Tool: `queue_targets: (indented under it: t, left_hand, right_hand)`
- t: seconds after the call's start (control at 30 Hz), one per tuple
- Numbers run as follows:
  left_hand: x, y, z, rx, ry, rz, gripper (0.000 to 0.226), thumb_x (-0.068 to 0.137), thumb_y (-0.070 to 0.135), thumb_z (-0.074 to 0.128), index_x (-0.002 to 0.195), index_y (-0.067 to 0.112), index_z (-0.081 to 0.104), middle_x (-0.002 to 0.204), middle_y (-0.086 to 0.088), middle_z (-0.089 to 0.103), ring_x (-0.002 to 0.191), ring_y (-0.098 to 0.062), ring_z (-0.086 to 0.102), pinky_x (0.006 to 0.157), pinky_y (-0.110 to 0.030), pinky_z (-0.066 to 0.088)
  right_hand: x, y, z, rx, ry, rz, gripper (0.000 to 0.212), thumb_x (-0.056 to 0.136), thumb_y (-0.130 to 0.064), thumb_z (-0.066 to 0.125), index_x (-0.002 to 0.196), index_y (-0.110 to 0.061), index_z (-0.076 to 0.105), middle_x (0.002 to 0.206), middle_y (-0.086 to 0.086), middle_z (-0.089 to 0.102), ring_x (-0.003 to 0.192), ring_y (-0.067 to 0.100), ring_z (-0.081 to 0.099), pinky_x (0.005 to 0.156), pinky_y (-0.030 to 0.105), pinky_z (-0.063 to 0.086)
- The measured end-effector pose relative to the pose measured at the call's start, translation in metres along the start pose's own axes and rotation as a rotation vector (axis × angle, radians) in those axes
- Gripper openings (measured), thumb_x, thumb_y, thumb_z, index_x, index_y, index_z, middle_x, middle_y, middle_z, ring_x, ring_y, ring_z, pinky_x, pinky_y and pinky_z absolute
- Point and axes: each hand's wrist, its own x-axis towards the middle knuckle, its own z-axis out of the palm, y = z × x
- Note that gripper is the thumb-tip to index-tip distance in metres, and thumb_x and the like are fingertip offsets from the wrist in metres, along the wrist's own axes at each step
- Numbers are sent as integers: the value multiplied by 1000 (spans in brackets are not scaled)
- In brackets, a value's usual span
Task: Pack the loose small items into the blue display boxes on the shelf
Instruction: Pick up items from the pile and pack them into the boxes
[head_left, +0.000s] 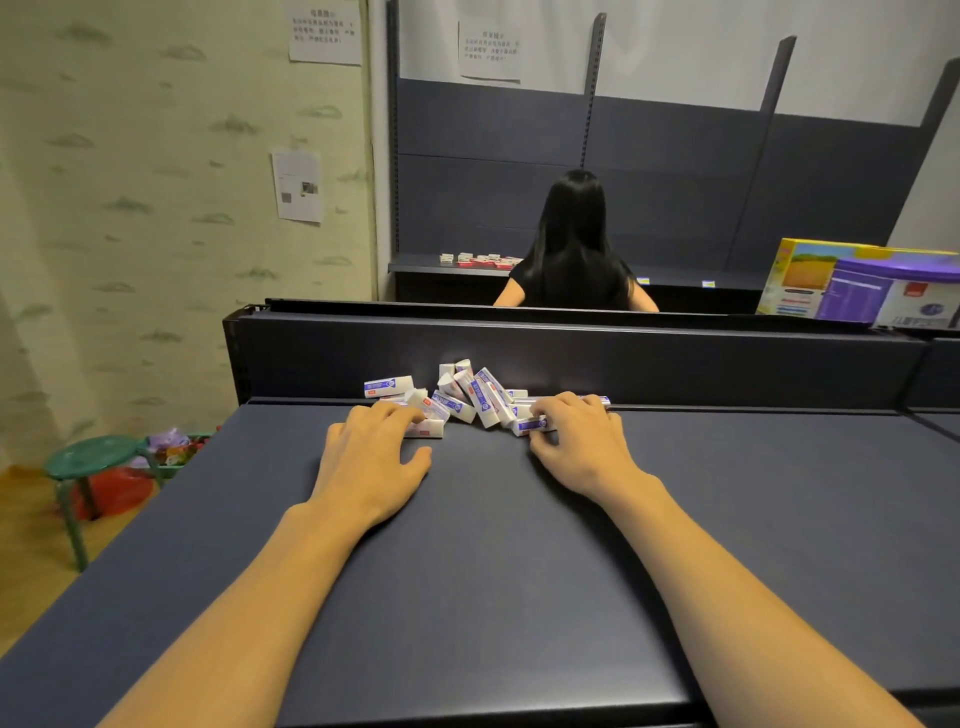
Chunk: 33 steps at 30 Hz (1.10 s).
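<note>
Head-high, forward-down over near shelf (467, 545).

A dark blue shelf (493, 545) fills the foreground, backed by a low dark panel (571, 358). Left of the shelf, a green stool (96, 460) stands on a wooden floor (26, 561), with a red bag (117, 491) under it. Behind the stool rises a pale patterned wall (156, 208) bearing paper notices (297, 185). Beyond the shelf stands a dark shelving unit (675, 171), a person with long dark hair (571, 244) facing it. At the shelf's far right sits a colourful carton (810, 280).
</note>
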Motion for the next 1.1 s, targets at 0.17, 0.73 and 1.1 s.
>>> queue_targets:
  t: [0.17, 0.73, 1.1]
  left_hand:
    - [0, 2, 2, 44, 5, -7, 38, 92, 42, 50, 126, 24, 54, 124, 5, 43, 113, -16, 37, 98, -30, 28]
    - [3, 1, -2, 2, 42, -3, 19, 91, 42, 54, 106, 30, 58, 109, 10, 61, 106, -15, 48, 90, -32, 35]
    - [1, 1, 0, -40, 67, 44, 14, 91, 41, 56, 99, 30, 56, 94, 13, 61, 91, -10, 46, 85, -27, 30]
  right_hand:
    - [0, 2, -2, -10, 0, 58, 26, 91, -35, 49, 108, -25, 65, 107, 1, 55, 109, 25, 43, 80, 33, 32]
    - [3, -12, -7, 412, -77, 233, 4, 77, -29, 66, 78, -26, 64, 62, -14, 57, 80, 15, 58, 87, 37, 48]
    - [5, -14, -7, 694, -33, 254, 25, 77, -28, 70, 98, -25, 58, 70, -12, 65, 83, 10, 62, 85, 37, 51]
